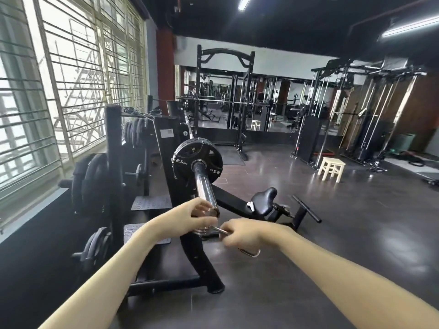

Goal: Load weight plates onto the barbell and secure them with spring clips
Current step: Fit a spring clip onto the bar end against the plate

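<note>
While plates (197,160) sit sleeved, both hands (190,216) grip a clip (215,230).

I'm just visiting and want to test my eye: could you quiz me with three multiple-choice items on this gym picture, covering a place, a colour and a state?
1. Where is the spring clip?
A. at the barbell sleeve's near end
B. on the floor
C. on the stool

2. What colour is the small stool?
A. red
B. cream
C. black

3. What is the right hand doing?
A. hanging free
B. gripping the clip's handles
C. lifting a plate

Answers: 1 A, the clip sits at the sleeve tip by the left hand; 2 B, pale wood; 3 B, fingers curl round the handles.
</note>
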